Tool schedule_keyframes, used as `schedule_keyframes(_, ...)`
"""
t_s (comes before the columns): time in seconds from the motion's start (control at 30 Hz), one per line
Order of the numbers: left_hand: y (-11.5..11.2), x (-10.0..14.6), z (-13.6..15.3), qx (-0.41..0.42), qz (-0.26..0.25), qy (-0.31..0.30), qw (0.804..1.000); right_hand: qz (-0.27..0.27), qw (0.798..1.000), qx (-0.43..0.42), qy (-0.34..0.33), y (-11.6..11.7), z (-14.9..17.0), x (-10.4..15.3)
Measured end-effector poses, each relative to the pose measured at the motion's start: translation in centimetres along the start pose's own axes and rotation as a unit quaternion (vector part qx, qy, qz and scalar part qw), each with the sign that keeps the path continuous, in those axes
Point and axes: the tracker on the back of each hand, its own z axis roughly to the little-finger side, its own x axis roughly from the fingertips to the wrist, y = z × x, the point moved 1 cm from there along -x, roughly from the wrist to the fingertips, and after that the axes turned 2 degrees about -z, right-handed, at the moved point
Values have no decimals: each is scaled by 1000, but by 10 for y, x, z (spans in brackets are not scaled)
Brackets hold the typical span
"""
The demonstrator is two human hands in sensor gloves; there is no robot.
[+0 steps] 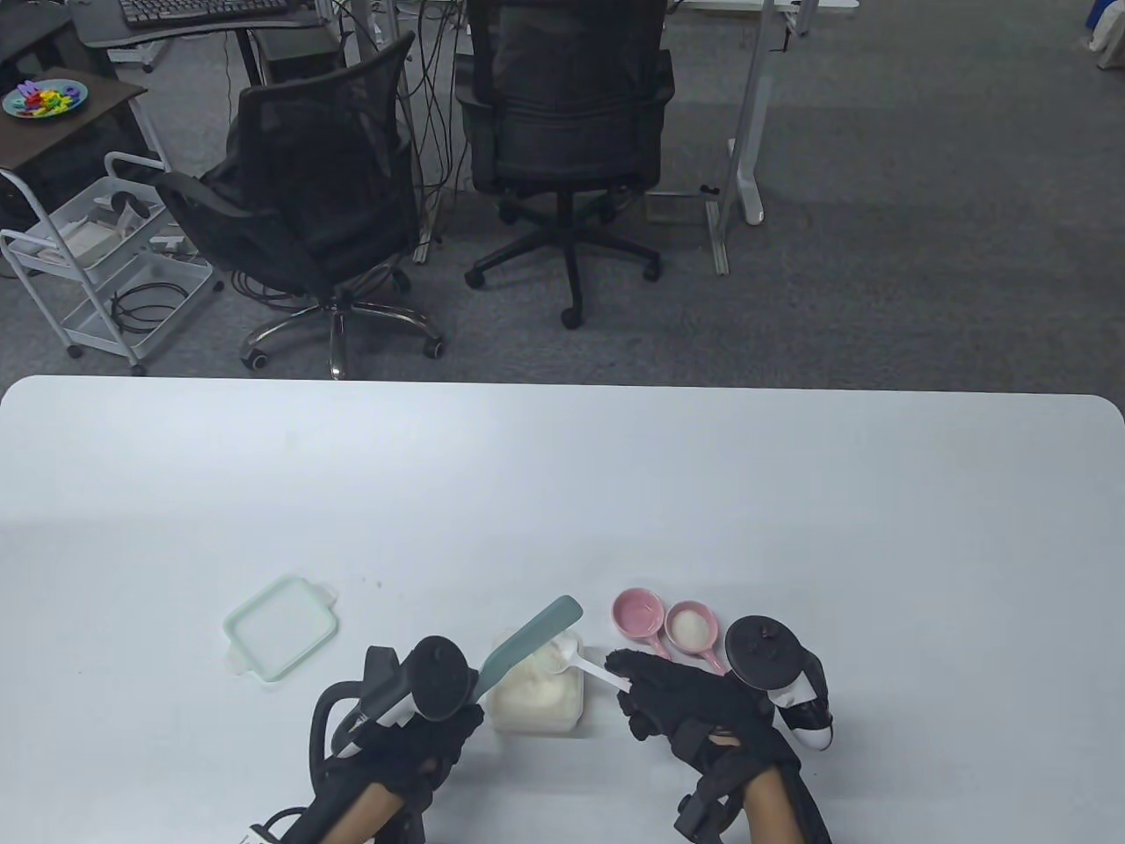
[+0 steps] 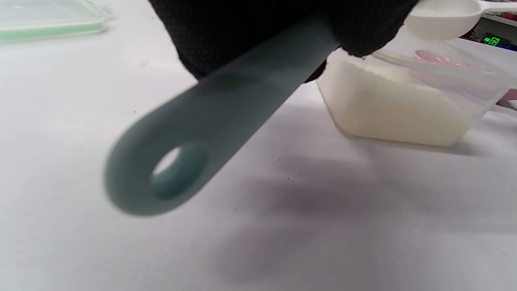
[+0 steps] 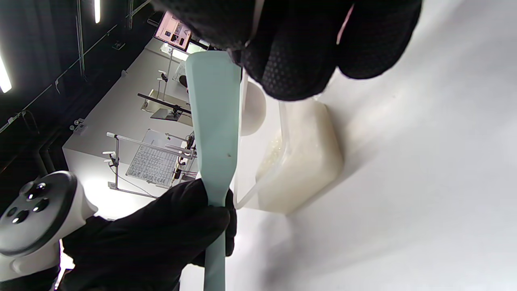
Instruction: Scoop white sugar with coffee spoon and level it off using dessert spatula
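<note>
A clear tub of white sugar [image 1: 536, 690] stands on the white table near the front edge; it also shows in the left wrist view [image 2: 400, 107] and the right wrist view [image 3: 303, 161]. My left hand [image 1: 413, 730] grips the handle of the grey-green dessert spatula [image 1: 527, 642], whose blade slants up over the tub's far left side; its handle end [image 2: 169, 169] fills the left wrist view and its blade [image 3: 214, 121] stands in the right wrist view. My right hand [image 1: 677, 694] pinches the handle of the white coffee spoon [image 1: 576, 661], its bowl [image 2: 442, 16] held above the sugar.
The tub's mint-rimmed lid [image 1: 279, 626] lies to the left of the tub. Two pink measuring cups stand to the right: one empty [image 1: 639, 613], one holding white sugar [image 1: 693, 629]. Office chairs and desks stand beyond the table's far edge.
</note>
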Motion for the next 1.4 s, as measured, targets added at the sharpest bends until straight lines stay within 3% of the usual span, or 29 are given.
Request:
schedule_keyframes(0.7, 3, -1, 5, 2, 3, 13, 1000, 1, 1000, -3, 0, -1, 0, 1)
schedule_keyframes(1.1, 18, 5, 12, 24, -71, 12, 997, 2, 1000, -1, -1, -2, 0, 2)
schedule_keyframes(1.4, 12, 0, 10, 12, -57, 11, 998, 0, 1000, -2, -2, -2, 0, 2)
